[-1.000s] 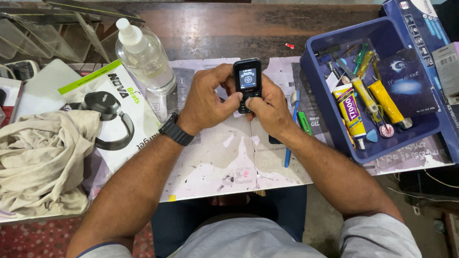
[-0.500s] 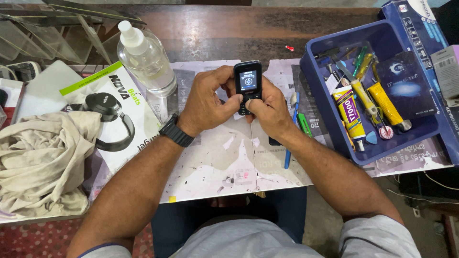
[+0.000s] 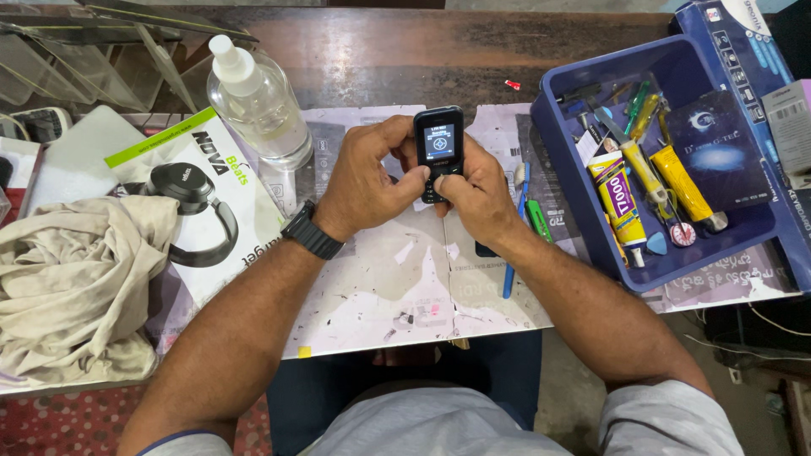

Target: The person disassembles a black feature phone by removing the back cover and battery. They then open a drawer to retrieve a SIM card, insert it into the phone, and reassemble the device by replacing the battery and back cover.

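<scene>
A small black keypad phone [image 3: 439, 143] with a lit screen is held upright over the middle of the table. My left hand [image 3: 367, 181], with a black watch on its wrist, grips the phone's left side, thumb on the lower keys. My right hand [image 3: 475, 196] holds the lower right side, its thumb also on the keypad. The phone's bottom end is hidden behind my thumbs.
A clear spray bottle [image 3: 258, 101] and a headphone box [image 3: 211, 203] lie to the left, with a crumpled beige cloth [image 3: 76, 287]. A blue tray [image 3: 583, 228] at the right holds glue tubes and tools. A blue toothbrush [image 3: 515, 236] and green pen [image 3: 539, 219] lie under my right wrist.
The phone and both hands stay in nearly the same place. The thumbs have shifted slightly on the keypad.
</scene>
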